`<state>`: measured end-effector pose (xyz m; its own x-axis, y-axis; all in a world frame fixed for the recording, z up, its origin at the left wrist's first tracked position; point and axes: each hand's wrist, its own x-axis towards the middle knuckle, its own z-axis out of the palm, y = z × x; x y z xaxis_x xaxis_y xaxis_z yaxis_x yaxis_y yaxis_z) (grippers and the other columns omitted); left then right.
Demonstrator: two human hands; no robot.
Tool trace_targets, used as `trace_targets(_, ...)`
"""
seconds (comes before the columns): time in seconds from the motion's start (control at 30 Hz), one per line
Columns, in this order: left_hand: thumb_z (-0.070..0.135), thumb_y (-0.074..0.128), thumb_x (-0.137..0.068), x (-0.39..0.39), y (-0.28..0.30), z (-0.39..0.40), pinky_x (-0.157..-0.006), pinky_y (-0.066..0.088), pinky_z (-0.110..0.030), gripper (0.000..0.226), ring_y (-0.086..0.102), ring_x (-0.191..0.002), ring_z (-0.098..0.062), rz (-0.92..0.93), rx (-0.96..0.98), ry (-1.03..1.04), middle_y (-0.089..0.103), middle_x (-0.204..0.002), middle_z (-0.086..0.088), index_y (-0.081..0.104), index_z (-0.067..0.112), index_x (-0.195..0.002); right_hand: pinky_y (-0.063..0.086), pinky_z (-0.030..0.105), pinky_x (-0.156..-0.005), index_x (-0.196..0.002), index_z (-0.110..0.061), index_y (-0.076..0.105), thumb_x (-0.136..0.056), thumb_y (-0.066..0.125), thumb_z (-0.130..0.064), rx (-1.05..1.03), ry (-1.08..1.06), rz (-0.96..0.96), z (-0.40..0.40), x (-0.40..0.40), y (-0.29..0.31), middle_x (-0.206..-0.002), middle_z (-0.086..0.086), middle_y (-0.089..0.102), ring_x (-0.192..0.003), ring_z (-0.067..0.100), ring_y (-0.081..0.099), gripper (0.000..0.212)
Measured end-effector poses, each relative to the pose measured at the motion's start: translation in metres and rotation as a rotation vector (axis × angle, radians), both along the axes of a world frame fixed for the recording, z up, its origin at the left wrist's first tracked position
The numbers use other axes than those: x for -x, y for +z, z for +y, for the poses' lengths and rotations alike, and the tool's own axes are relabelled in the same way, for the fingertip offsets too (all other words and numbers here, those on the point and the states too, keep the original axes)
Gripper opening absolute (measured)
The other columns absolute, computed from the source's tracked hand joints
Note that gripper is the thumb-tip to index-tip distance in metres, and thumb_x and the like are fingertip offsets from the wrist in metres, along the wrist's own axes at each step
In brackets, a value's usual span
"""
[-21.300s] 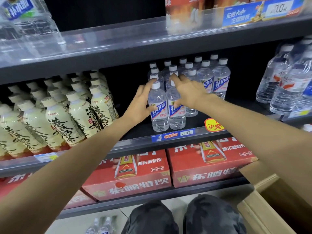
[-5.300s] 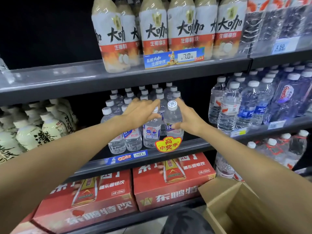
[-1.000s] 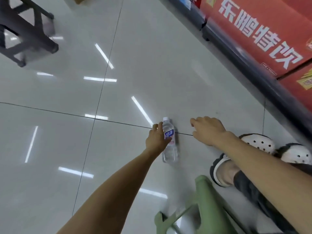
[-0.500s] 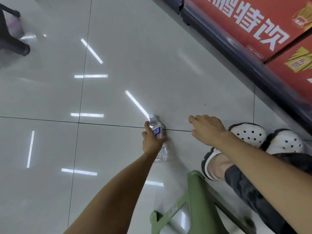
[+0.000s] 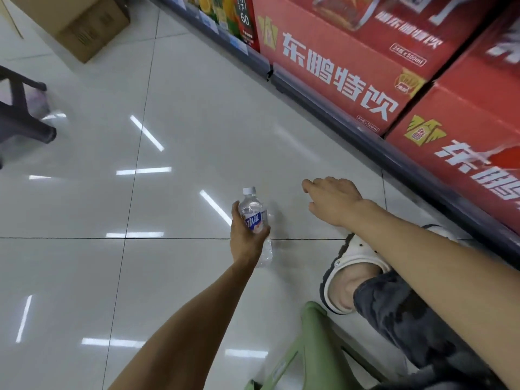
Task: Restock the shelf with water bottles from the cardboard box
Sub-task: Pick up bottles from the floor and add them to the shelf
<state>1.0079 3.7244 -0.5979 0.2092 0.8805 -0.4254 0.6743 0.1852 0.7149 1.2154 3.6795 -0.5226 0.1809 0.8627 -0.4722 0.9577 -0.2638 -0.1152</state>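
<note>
I look down at a glossy white tile floor. My left hand (image 5: 247, 240) grips a small clear water bottle (image 5: 252, 213) with a white cap and blue label, held just above the floor, cap pointing away from me. My right hand (image 5: 333, 202) hovers beside it to the right, empty, fingers loosely spread and pointing left. The bottom shelf edge (image 5: 363, 133) runs diagonally along the right.
Red drink cartons (image 5: 337, 66) fill the lowest shelf at the right. A closed cardboard box (image 5: 87, 26) sits on the floor at the top left. A dark stool leg (image 5: 25, 122) stands at the left. A green plastic stool (image 5: 304, 342) is under me, beside my white clog (image 5: 354, 257).
My left hand has lifted the bottle off the floor and tipped it more upright. My view has swung up, bringing the cardboard box into sight. My right hand stays open nearby.
</note>
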Motion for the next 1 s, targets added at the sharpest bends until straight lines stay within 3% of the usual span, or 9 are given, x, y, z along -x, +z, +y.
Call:
trace_targets(0.2, 0.020, 0.081, -0.072, -0.037, 0.043, 0.007, -0.084, 0.052, -0.034, 0.071, 0.063, -0.101, -0.022, -0.102, -0.104, -0.033, 0.064, -0.116, 0.001, 0.040, 0.022, -0.130, 0.038, 0.033, -0.070, -0.125, -0.015, 0.047, -0.093, 0.044, -0.017, -0.129, -0.019, -0.113, -0.022, -0.042, 0.063, -0.121, 0.006, 0.060, -0.107, 0.028, 0.057, 0.033)
trace_targets(0.4, 0.022, 0.080, -0.076, -0.088, 0.103, -0.003, -0.095, 0.052, -0.041, 0.076, 0.061, -0.109, -0.023, -0.216, -0.201, -0.181, 0.059, -0.129, -0.002, 0.035, 0.022, -0.137, 0.039, 0.033, -0.070, -0.118, -0.015, 0.049, -0.094, 0.046, -0.023, -0.217, -0.112, -0.238, -0.068, -0.086, 0.147, -0.115, 0.009, 0.061, -0.101, 0.029, 0.058, 0.025)
trace_targets(0.53, 0.028, 0.080, -0.075, -0.122, 0.152, -0.016, -0.095, 0.053, -0.042, 0.077, 0.061, -0.109, -0.023, -0.296, -0.298, -0.273, 0.059, -0.128, -0.002, 0.036, 0.023, -0.138, 0.037, 0.034, -0.070, -0.125, -0.019, 0.047, -0.095, 0.042, -0.023, -0.298, -0.177, -0.320, -0.100, -0.097, 0.198, -0.117, 0.008, 0.061, -0.105, 0.031, 0.059, 0.031)
trace_targets(0.73, 0.033, 0.080, -0.075, -0.166, 0.226, -0.045, -0.090, 0.054, -0.040, 0.074, 0.062, -0.108, -0.019, -0.434, -0.410, -0.396, 0.061, -0.125, 0.002, 0.038, 0.026, -0.135, 0.044, 0.037, -0.077, -0.120, -0.016, 0.049, -0.093, 0.046, -0.024, -0.411, -0.222, -0.448, -0.148, -0.104, 0.263, -0.119, 0.005, 0.062, -0.109, 0.029, 0.059, 0.028)
trace_targets(0.83, 0.034, 0.080, -0.075, -0.184, 0.261, -0.068, -0.084, 0.055, -0.043, 0.066, 0.065, -0.100, -0.016, -0.513, -0.455, -0.472, 0.065, -0.113, 0.006, 0.041, 0.032, -0.127, 0.037, 0.035, -0.070, -0.126, -0.015, 0.046, -0.095, 0.046, -0.025, -0.445, -0.257, -0.521, -0.179, -0.111, 0.291, -0.117, 0.006, 0.061, -0.108, 0.030, 0.058, 0.033)
trace_targets(0.9, 0.033, 0.080, -0.075, -0.197, 0.282, -0.084, -0.081, 0.056, -0.041, 0.064, 0.067, -0.095, -0.011, -0.590, -0.461, -0.525, 0.066, -0.108, 0.011, 0.042, 0.033, -0.126, 0.036, 0.034, -0.068, -0.125, -0.015, 0.046, -0.096, 0.046, -0.026, -0.465, -0.308, -0.543, -0.202, -0.115, 0.308, -0.116, 0.007, 0.062, -0.105, 0.029, 0.059, 0.031)
trace_targets(1.0, 0.031, 0.082, -0.074, -0.213, 0.310, -0.111, -0.075, 0.054, -0.025, 0.068, 0.064, -0.092, 0.004, -0.662, -0.502, -0.593, 0.060, -0.105, 0.025, 0.040, 0.036, -0.127, 0.037, 0.034, -0.067, -0.127, -0.017, 0.044, -0.096, 0.047, -0.025, -0.493, -0.411, -0.555, -0.240, -0.117, 0.329, -0.119, 0.006, 0.060, -0.106, 0.029, 0.058, 0.032)
